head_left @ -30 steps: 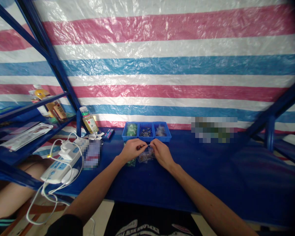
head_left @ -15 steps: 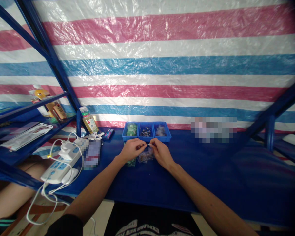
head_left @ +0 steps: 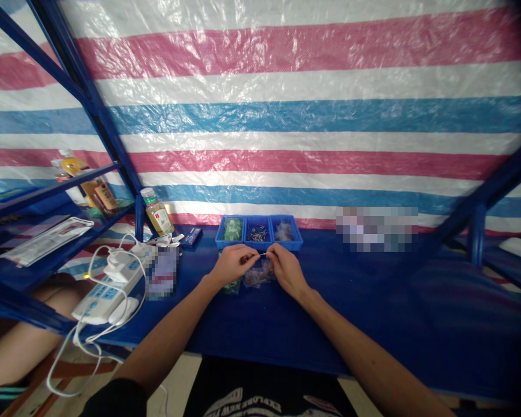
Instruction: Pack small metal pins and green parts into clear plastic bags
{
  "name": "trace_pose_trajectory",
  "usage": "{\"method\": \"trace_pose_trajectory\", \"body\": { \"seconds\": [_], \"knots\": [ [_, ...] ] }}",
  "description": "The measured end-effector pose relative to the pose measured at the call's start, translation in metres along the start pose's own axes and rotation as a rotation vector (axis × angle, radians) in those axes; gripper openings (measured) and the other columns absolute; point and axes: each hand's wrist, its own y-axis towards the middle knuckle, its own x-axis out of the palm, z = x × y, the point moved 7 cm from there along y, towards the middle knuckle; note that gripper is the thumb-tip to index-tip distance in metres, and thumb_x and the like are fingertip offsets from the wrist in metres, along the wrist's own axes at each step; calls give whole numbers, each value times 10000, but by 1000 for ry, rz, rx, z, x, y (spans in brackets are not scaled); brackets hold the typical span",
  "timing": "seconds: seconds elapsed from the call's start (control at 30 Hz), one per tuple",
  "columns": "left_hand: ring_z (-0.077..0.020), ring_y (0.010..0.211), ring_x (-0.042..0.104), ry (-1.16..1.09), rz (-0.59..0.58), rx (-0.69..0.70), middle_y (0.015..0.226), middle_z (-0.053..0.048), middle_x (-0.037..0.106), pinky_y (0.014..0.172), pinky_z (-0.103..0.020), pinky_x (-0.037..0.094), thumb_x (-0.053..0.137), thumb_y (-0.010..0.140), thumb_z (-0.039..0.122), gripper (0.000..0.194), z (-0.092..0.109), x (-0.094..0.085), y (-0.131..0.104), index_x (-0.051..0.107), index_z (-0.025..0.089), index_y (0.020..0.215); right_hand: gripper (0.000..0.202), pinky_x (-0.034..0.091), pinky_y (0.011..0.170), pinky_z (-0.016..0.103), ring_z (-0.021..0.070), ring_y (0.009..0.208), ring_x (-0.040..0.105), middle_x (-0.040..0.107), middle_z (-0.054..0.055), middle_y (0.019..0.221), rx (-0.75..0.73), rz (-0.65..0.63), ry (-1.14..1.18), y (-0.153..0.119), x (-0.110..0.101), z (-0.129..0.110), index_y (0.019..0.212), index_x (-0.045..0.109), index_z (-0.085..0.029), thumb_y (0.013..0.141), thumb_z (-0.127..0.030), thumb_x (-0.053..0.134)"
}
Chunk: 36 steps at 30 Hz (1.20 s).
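Above the blue table, my left hand and my right hand face each other, fingertips pinched. A small thin metal piece spans the short gap between them, an end in each pinch; its exact kind is too small to tell. Just behind the hands stands a blue three-part bin. Green packets fill its left part, loose dark and silvery metal pieces the middle, and clear bags the right. Under my hands lie small clear bags and green packets, partly covered.
On the left of the table are a power strip with white cables, a blurred-out item, a small blue box and a bottle. Blue frame posts rise on both sides. A person's bare leg shows at far left.
My hands stay in nearly the same place. The right fingers have shifted slightly, and the piece between the fingertips looks darker now.
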Motion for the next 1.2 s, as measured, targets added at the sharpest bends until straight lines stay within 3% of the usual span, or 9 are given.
{"method": "trace_pose_trajectory", "body": {
  "seconds": [0.2,0.43,0.6,0.7,0.83,0.93,1.1,1.2],
  "knots": [
    [-121,630,559,11,-13,-3,723,-32,641,653,-241,458,548,1002,362,284,1,0,0,749,167,952,304,392,659,276,191,694,566,607,11,726,50,19,-21,1,-5,2,777,533,-228,1024,-346,399],
    [-135,652,604,39,41,-81,766,-44,701,667,-246,478,543,1000,384,293,-8,-3,-1,747,180,953,294,403,643,280,188,671,558,627,15,731,76,108,44,2,-11,2,791,581,-218,1006,-361,441],
    [-139,657,628,126,126,-191,750,-19,715,678,-241,469,570,985,371,247,-23,-15,-2,743,194,971,279,447,635,291,196,667,597,669,27,762,166,246,174,4,-23,20,901,633,-204,968,-452,526],
    [-135,646,626,173,131,-229,723,-1,705,668,-235,443,562,988,373,243,-28,-18,-2,740,208,977,291,448,584,283,185,602,599,652,9,695,238,264,243,5,-23,34,926,641,-193,929,-480,597],
    [-147,651,641,249,67,-310,699,10,699,629,-233,400,560,984,377,228,-37,-16,-3,740,238,1003,296,455,604,292,181,603,593,648,10,694,243,283,205,5,-24,38,894,658,-186,928,-475,604],
    [-172,654,648,337,-27,-375,687,-3,701,598,-239,370,588,961,384,214,-47,-14,-4,752,256,1009,279,454,650,307,183,650,577,658,29,769,164,325,74,13,-31,28,868,680,-192,943,-446,592],
    [-185,662,651,383,-186,-333,665,-11,688,593,-243,355,595,950,359,193,-54,-16,-4,760,273,1004,271,438,774,347,218,793,590,668,65,867,0,282,-200,50,-36,1,868,696,-204,991,-387,539],
    [-179,647,643,381,-226,-311,658,-5,683,577,-245,332,591,945,333,181,-55,-18,-4,759,284,994,272,416,849,381,264,933,590,681,102,932,-40,248,-322,62,-29,-9,1009,709,-200,1015,-385,509]
  ]
}}
